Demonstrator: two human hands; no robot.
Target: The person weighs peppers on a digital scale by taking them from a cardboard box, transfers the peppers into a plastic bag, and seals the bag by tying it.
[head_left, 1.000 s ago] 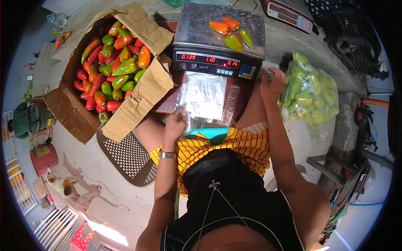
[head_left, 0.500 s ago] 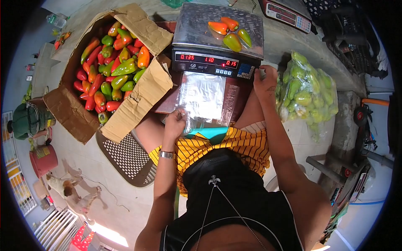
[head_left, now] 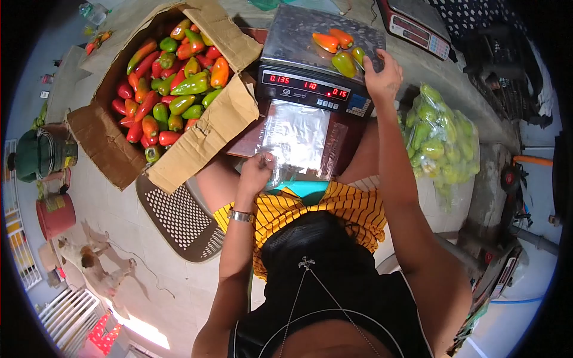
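My right hand [head_left: 385, 77] is over the right side of the digital scale [head_left: 280, 42], thumb and fingers apart. Its thumb is right beside a slim green pepper [head_left: 358, 55]. A broader green pepper [head_left: 344, 64] and two orange peppers [head_left: 326, 42] also lie on the metal pan. The red display [head_left: 308, 85] reads 0.135, 1.10 and 0.15. In front of the scale, a stack of clear plastic bags [head_left: 293, 134] shines in the light. At its lower left corner, the fingers of my left hand [head_left: 256, 172] are closed on the plastic.
An open cardboard box [head_left: 200, 143] full of red, orange and green peppers stands on the left. To the right sits a clear bag of green vegetables [head_left: 441, 137]. A second scale [head_left: 415, 33] is at the back right. A dog [head_left: 95, 265] is on the floor at lower left.
My right hand has moved up from beside the scale's keypad to the peppers on the pan. My left hand stays at the plastic bags. The whole view has shifted slightly.
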